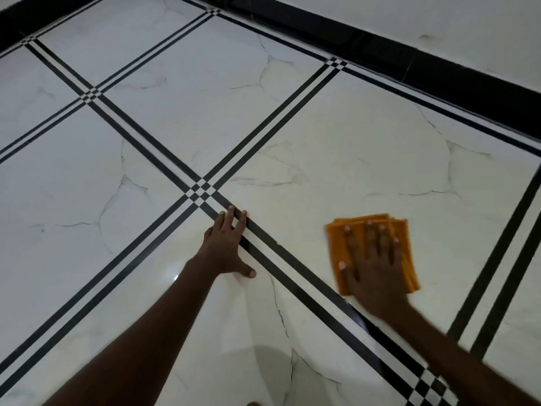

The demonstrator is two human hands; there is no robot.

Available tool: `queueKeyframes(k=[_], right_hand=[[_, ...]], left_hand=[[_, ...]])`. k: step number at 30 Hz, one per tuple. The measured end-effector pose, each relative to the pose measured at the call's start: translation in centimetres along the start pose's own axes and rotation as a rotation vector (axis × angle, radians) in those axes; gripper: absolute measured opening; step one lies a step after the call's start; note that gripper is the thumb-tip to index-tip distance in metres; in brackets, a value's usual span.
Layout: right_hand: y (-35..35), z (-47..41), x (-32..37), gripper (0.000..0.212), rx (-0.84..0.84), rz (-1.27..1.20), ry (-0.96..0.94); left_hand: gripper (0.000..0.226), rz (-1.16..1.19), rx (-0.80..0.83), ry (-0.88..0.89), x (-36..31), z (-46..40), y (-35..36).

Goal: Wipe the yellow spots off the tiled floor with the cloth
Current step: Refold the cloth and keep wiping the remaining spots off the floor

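Note:
A folded orange cloth [407, 247] lies flat on a white marble-look floor tile [366, 159]. My right hand [373, 268] presses down on the cloth with its fingers spread; hand and cloth are motion-blurred. My left hand [227, 247] rests flat on the floor to the left, its fingers across the black double stripe [295, 266] between tiles, holding nothing. A faint yellowish tinge shows on the tile around and beyond the cloth; no sharp yellow spots are visible.
Black double stripes cross the floor in a grid, with checkered crossings [202, 190]. A black skirting band [409, 58] runs along the base of a white wall [439, 22] at the far right.

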State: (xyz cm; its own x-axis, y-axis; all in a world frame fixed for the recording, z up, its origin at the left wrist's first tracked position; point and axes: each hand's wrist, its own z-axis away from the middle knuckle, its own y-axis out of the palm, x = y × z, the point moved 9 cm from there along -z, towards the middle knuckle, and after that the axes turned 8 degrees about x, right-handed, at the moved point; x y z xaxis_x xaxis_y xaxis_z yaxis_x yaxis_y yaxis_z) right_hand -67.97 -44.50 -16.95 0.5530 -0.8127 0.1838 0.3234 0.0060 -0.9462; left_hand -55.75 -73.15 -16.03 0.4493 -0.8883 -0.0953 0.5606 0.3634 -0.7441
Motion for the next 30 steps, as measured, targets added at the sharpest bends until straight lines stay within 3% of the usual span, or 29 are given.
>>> queueKeyframes(k=[4, 6, 8, 10, 12, 14, 17, 20, 23, 27, 30], right_hand=[[0.6, -4.7, 13.2, 0.074, -0.006, -0.009, -0.318], [-0.7, -11.3, 15.2, 0.075, 0.093, 0.028, -0.348], [-1.4, -15.9, 11.7, 0.077, 0.140, 0.049, -0.212], [-2.4, -16.1, 6.0, 0.078, 0.042, 0.031, -0.078], [-2.8, -12.8, 1.8, 0.077, -0.034, -0.004, 0.030], [-1.6, -7.9, 2.8, 0.076, -0.040, -0.025, 0.054], [0.7, -5.3, 12.0, 0.075, -0.014, -0.015, -0.208], [-0.2, -11.8, 16.8, 0.075, 0.042, 0.037, -0.385], [-2.4, -18.6, 11.5, 0.086, 0.114, 0.030, -0.156], [-3.8, -16.2, 3.2, 0.090, 0.030, -0.023, 0.039], [-3.9, -17.4, 3.9, 0.093, 0.018, -0.050, 0.121]], left_hand=[[0.140, -0.028, -0.033, 0.005, 0.4, 0.7, -0.7], [0.141, -0.028, -0.038, 0.012, 0.6, 0.5, -0.7], [0.143, -0.035, -0.062, 0.010, 0.6, 0.5, -0.8], [0.145, -0.040, -0.069, 0.008, 0.8, 0.5, -0.9], [0.146, -0.039, -0.072, 0.010, 0.6, 0.3, -1.0], [0.145, -0.031, -0.074, 0.010, 0.5, 0.4, -1.0], [0.145, 0.006, -0.083, 0.003, 1.0, 0.5, -0.8], [0.147, 0.014, -0.080, -0.009, 1.4, 0.5, -0.7], [0.151, 0.000, -0.081, 0.003, 1.3, 0.7, -0.7], [0.151, -0.002, -0.070, 0.002, 0.9, 0.8, -0.9], [0.150, -0.004, -0.082, -0.012, 0.8, 0.6, -1.1]])
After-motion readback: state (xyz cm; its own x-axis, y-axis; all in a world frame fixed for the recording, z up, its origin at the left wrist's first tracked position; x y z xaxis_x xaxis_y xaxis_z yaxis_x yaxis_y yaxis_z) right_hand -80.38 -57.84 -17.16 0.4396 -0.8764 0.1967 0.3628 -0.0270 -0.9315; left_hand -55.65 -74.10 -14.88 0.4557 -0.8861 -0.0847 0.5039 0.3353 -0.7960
